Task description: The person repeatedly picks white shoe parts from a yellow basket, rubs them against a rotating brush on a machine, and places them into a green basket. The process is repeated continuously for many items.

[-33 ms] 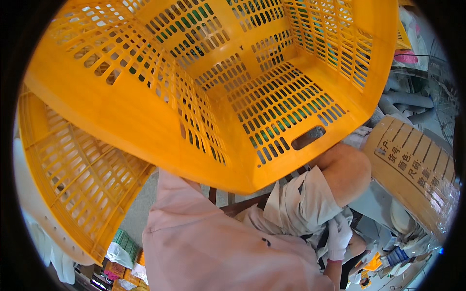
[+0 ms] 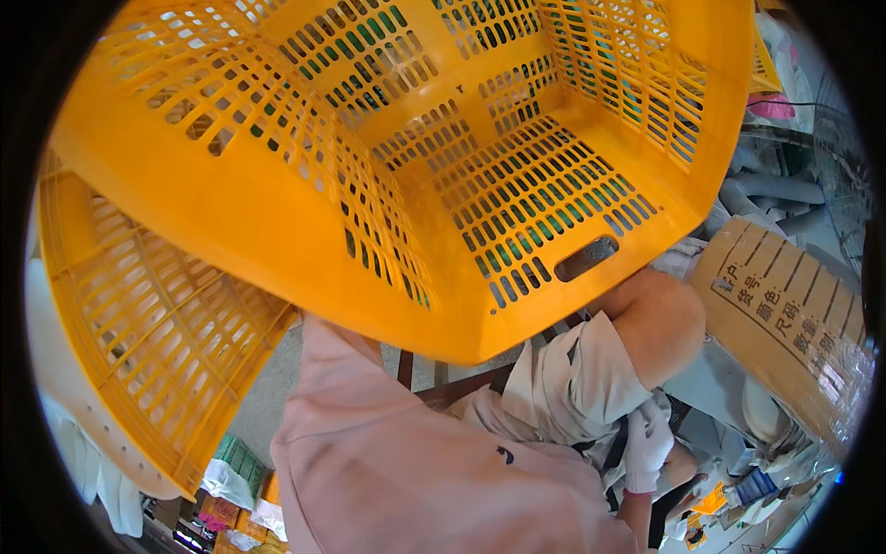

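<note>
A large yellow plastic basket with slotted walls fills the upper view, its open side facing me; its inside looks bare. A pink sleeve on my left side reaches up behind the basket's lower rim, and that hand is hidden. My right hand, in a white knitted glove, rests low by the hem of my beige shorts, beside my bent knee. Its fingers look loosely extended, with nothing seen in them. Another yellow basket stands at the left, partly covered by the large one.
A brown cardboard carton with printed lines lies at the right, by plastic wrapping and grey tubular pieces. White finger-like items sit at the far left. A green crate and more yellow crates stand on the floor behind.
The large basket has shifted very slightly. The fingers of my right hand look a little more extended; the hand stays by the shorts.
</note>
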Motion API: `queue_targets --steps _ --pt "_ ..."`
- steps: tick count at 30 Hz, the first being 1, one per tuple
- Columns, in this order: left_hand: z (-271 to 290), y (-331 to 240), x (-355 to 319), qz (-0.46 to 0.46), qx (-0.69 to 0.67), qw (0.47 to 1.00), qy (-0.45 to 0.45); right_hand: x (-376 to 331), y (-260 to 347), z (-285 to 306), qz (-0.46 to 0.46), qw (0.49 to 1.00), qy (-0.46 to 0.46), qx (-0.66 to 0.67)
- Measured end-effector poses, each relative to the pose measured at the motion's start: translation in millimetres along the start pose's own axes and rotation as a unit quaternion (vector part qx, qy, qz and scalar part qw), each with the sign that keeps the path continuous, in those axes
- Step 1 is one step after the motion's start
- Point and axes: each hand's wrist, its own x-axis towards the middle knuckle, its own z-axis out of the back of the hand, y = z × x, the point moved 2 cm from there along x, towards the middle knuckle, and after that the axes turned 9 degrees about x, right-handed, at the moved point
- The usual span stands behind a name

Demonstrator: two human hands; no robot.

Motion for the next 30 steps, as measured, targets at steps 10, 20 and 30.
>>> queue_targets --steps 10,20,30 --pt "177.0 -302.7 -188.1 -0.369 -0.195 0.907 0.062 -18.9 186.1 -20.0 0.482 0.863 -0.007 0.149" --pt "235.3 -500.3 -351.7 -0.587 -0.163 0.785 0.113 -125.7 302.5 -121.9 0.604 0.77 0.119 0.167" --pt "185.8 -555.9 -419.7 -0.623 -0.13 0.758 0.145 -102.8 432.7 109.7 0.608 0.633 -0.443 0.181"
